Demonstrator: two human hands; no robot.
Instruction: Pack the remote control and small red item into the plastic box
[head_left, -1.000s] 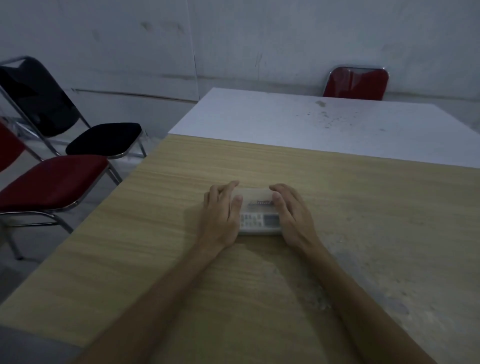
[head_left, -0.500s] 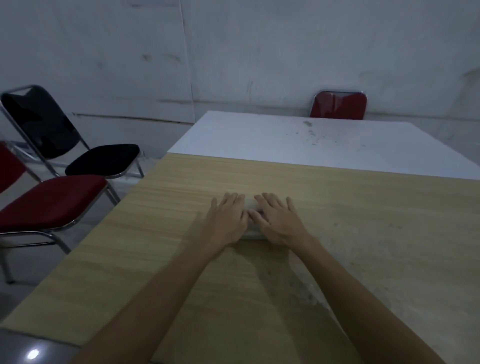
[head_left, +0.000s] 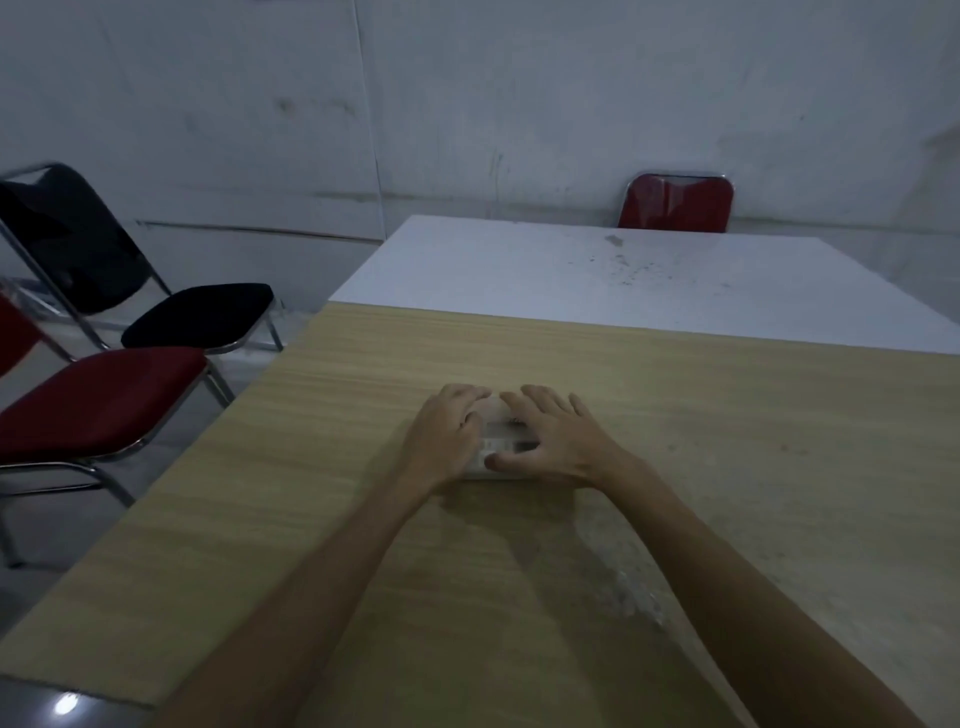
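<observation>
1. While both hands lay flat over it, the plastic box (head_left: 501, 441) sat on the wooden desk (head_left: 727, 467), near its middle, mostly hidden beneath them.
2. The left hand (head_left: 449, 439) rested on the box's left end, fingers spread and loosely curved, palm down, pressing rather than gripping.
3. The right hand (head_left: 558, 441) covered the right end, fingers splayed open, thumb along the near edge.
4. Through the translucent lid, the remote control (head_left: 506, 446) showed as pale rows of buttons; the small red item could not be made out.
5. That box looked light, stiff and smooth, likely to slide on the desk; its short ends seemed the surest hold, with pressure kept on the lid's rim.
</observation>
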